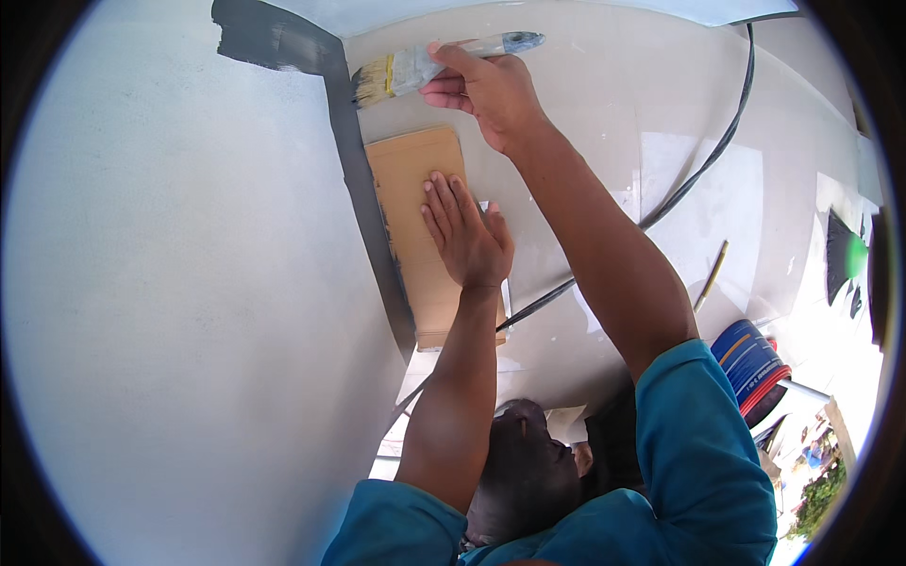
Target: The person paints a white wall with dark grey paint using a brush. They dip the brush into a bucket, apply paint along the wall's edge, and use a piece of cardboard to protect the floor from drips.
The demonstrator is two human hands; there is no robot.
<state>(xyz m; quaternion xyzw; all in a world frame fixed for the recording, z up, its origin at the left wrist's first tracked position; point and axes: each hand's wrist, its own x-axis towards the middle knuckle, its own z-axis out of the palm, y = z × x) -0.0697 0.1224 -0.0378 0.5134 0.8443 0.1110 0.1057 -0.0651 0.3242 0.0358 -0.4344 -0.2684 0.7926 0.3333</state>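
My left hand (463, 230) lies flat on a brown cardboard sheet (417, 170), fingers extended and holding nothing. The sheet rests on the tiled floor, its dark-smudged left edge along a dark grey painted band (359, 159). That band skirts the foot of the white wall (177, 247) and turns at the corner. Beyond the cardboard, my right hand (492, 88) grips a flat paintbrush (414, 69) by its upper part, with the worn handle pointing right. Dark paint coats the bristle tips, which meet the grey band near the corner.
A twisted black cable (697, 177) crosses the floor beneath my arms. To the right are a thin stick (711, 276) and a blue bucket (747, 361) with a red rim and writing. Farther right lies a black and green item (846, 258), blurred by glare.
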